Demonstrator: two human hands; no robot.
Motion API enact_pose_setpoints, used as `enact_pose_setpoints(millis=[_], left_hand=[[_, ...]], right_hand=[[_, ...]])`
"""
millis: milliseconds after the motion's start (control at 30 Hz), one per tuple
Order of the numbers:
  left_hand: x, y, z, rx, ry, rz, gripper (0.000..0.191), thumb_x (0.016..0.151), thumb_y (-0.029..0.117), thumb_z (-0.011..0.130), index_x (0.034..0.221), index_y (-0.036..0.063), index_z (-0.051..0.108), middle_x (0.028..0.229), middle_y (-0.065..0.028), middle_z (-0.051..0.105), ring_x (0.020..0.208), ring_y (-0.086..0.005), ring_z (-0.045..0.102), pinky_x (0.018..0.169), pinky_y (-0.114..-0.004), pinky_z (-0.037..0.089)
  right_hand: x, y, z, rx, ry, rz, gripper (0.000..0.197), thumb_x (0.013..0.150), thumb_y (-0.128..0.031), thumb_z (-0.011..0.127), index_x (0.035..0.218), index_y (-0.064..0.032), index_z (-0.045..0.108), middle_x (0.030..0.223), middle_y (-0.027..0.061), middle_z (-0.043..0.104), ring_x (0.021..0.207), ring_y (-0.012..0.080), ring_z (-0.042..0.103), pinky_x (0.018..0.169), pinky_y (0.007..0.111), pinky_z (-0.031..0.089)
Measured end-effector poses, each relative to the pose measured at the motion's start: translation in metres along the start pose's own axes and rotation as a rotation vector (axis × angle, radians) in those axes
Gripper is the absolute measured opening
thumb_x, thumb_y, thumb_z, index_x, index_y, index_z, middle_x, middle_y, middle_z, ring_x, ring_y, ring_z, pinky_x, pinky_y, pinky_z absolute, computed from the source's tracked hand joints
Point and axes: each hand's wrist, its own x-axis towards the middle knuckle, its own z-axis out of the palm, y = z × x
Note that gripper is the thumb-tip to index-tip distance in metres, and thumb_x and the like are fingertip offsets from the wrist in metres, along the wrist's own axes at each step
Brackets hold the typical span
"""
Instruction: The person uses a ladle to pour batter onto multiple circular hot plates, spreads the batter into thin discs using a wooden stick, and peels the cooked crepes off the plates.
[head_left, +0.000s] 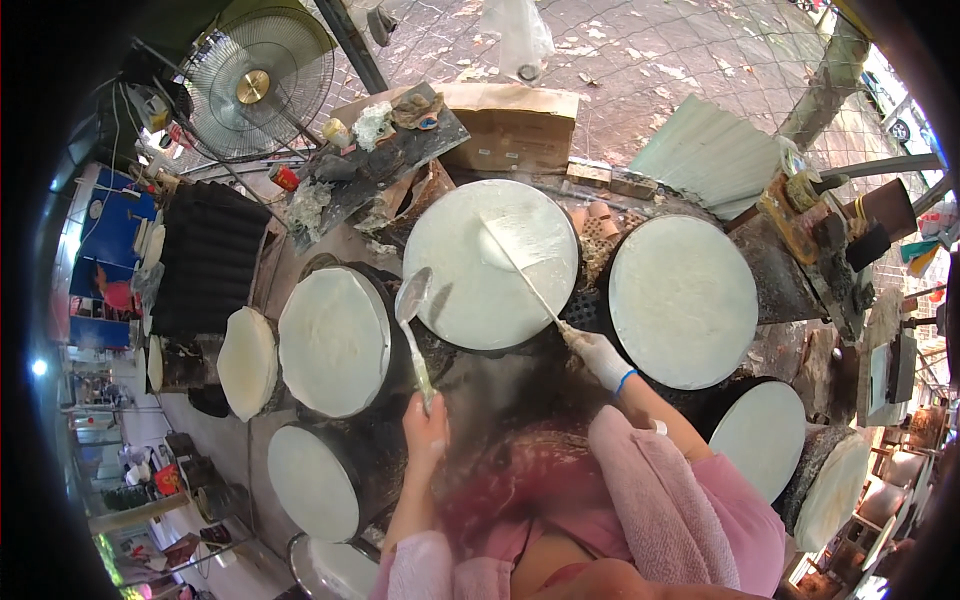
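My left hand (425, 431) grips the handle of a metal ladle (414, 294), whose bowl hangs over the left edge of the middle round griddle. A thin, pale sheet of batter (457, 315) covers that griddle, with a thicker wet patch (499, 247) near its centre. In a white knitted glove, my right hand (600, 360) holds a long thin batter spreader (529, 281) that lies across the patch. To the right, another griddle bears a smooth pale sheet (682, 300). The sheet on the left griddle (334, 341) has a lifted edge along its right side.
More round sheets lie at lower left (311, 484) and lower right (757, 439). A metal basin (300, 562) stands at the bottom left. Beyond the griddles are a cluttered board (375, 161), a cardboard box (510, 139), a standing fan (259, 86) and wire fencing.
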Motion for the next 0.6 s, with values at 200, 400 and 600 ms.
enact_pose_setpoints(millis=[200, 400, 600], left_hand=[[0.103, 0.031, 0.019, 0.029, -0.176, -0.011, 0.019, 0.096, 0.02, 0.051, 0.084, 0.0069, 0.045, 0.057, 0.0013, 0.041, 0.037, -0.0081, 0.036, 0.033, -0.025, 0.028], [0.219, 0.039, 0.063, -0.102, -0.415, -0.055, 0.019, 0.091, 0.015, 0.055, 0.078, 0.0028, 0.048, 0.062, -0.0001, 0.046, 0.046, -0.0095, 0.041, 0.04, -0.026, 0.034], [0.181, -0.005, 0.093, -0.268, -0.437, -0.243, 0.018, 0.083, 0.009, 0.057, 0.069, 0.0001, 0.05, 0.062, -0.0034, 0.048, 0.049, -0.0135, 0.046, 0.043, -0.028, 0.036]], right_hand=[[0.009, -0.026, -0.013, -0.397, 0.119, -0.106, 0.042, 0.093, -0.037, 0.054, 0.128, -0.0129, 0.058, 0.062, -0.0024, 0.053, 0.051, 0.0077, 0.046, 0.05, 0.026, 0.038], [-0.018, 0.037, 0.01, -0.18, 0.283, -0.27, 0.043, 0.092, -0.027, 0.058, 0.13, -0.0098, 0.055, 0.067, -0.0063, 0.054, 0.054, 0.0036, 0.045, 0.051, 0.021, 0.037], [-0.019, 0.09, 0.116, 0.248, 0.234, -0.024, 0.039, 0.093, -0.033, 0.057, 0.128, -0.0148, 0.058, 0.061, -0.0044, 0.052, 0.045, 0.0049, 0.042, 0.041, 0.022, 0.034]])
